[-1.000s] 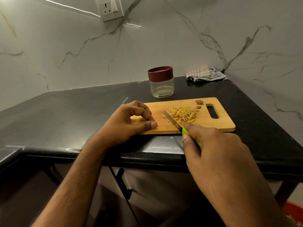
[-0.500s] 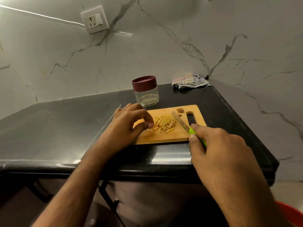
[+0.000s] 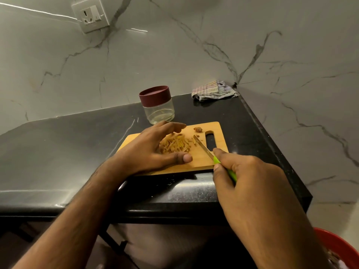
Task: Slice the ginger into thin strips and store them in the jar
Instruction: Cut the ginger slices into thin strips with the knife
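A pile of thin ginger strips [image 3: 175, 145] lies on the wooden cutting board [image 3: 211, 158]. My left hand [image 3: 147, 150] rests on the board with fingers spread, cupped around the left side of the pile. My right hand [image 3: 246, 177] grips the green handle of a small knife [image 3: 204, 147], whose blade points at the pile's right edge. A small ginger end piece [image 3: 198, 129] sits near the board's handle slot. Behind the board stands a glass jar [image 3: 158, 106] with its maroon lid on.
The board lies on a black counter [image 3: 58, 150] near its front edge and right corner. A folded striped cloth [image 3: 212, 90] sits in the back corner. A wall socket [image 3: 90, 15] is mounted on the marble wall. A red bowl [image 3: 338, 247] shows at the bottom right.
My left hand has opened from a curled hold beside the strips to a spread cup around the pile. The knife has moved from the pile's left side to its right edge.
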